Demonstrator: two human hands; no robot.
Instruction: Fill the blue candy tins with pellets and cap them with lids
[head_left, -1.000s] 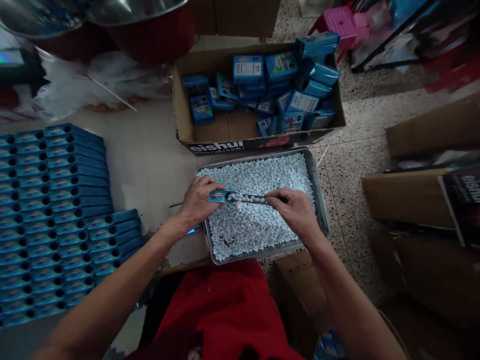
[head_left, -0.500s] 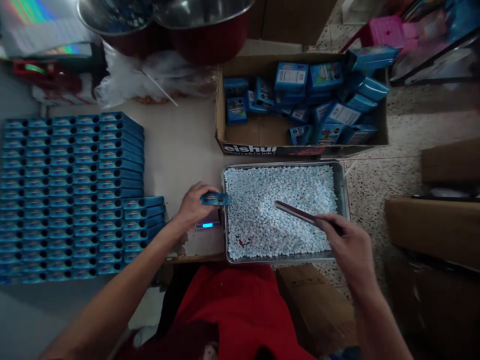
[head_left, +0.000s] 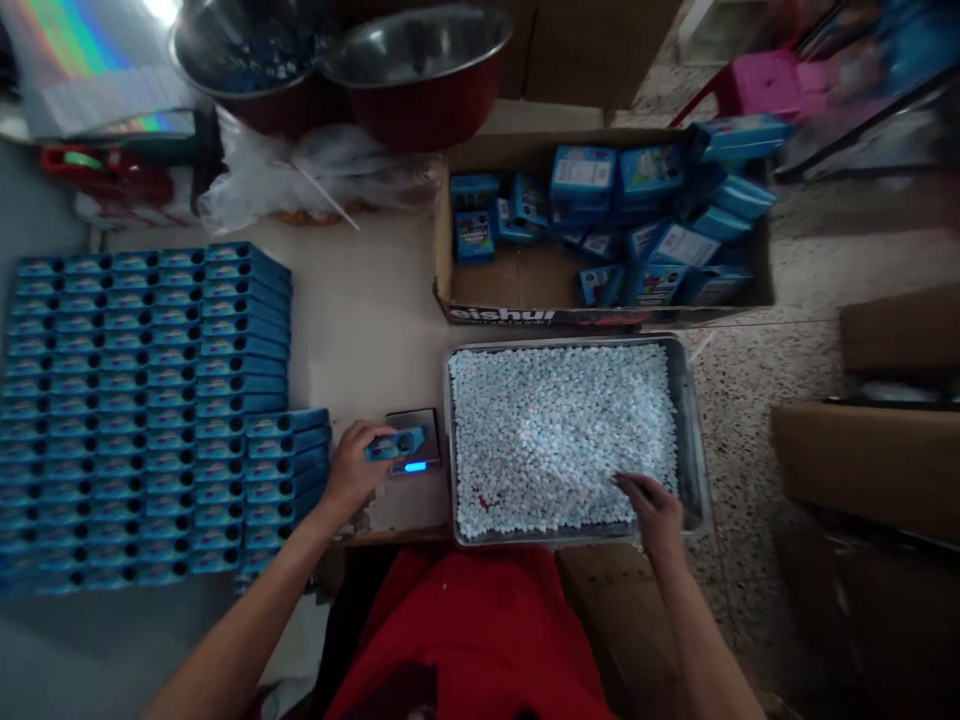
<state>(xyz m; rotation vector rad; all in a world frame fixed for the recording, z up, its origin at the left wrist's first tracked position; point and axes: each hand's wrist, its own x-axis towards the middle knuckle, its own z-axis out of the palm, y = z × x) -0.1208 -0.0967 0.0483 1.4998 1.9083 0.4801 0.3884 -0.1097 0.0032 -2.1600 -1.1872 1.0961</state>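
Now the left hand (head_left: 354, 465), pinching a box (head_left: 396, 443), has reached the scale (head_left: 420, 457); right hand (head_left: 657, 508), grip unclear; pale table (head_left: 360, 300), speckled floor (head_left: 739, 385).

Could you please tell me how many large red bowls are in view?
2: the left bowl near the top left, and the right bowl directly beside it. Any nested underneath would be hidden.

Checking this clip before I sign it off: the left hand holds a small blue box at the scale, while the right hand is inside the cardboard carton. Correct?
Not quite: the right hand is at the metal tray, over the pale pellets, as the head view shows. The left hand does hold a small blue box at the scale.
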